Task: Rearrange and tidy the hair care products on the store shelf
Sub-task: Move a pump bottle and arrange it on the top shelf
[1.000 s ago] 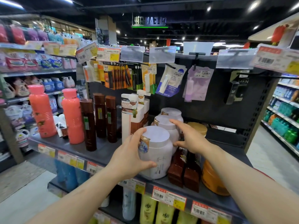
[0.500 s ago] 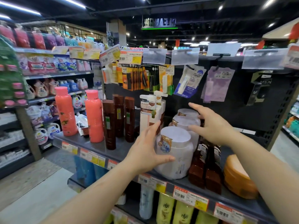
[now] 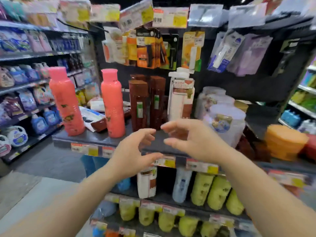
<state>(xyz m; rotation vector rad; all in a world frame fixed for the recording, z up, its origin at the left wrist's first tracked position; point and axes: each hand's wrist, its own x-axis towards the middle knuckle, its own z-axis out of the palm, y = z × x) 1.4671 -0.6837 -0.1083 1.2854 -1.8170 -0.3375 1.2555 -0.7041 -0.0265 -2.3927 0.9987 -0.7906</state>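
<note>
We see a brightly and evenly lit store aisle with soft, faint shadows. Motion blur smears almost everything: the price tags (image 3: 168,17) overhead, the white jars (image 3: 225,124) and the green bottles (image 3: 201,189) are blocky and unreadable. Both hands, left (image 3: 135,151) and right (image 3: 193,139), look soft-edged. The shelf (image 3: 95,139) lines bow outward at the edges from the wide lens.

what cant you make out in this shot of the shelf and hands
Head view, the only one:
- Price tags on the shelf edge: motion blur, print unreadable.
- Front white jar: label blurred; jars behind it partly hidden by it.
- Brown bottles: bases hidden behind the left hand and right hand.
- Orange tub: too smeared to tell if it is upright.
- Hanging packets: text too blurred.
</note>
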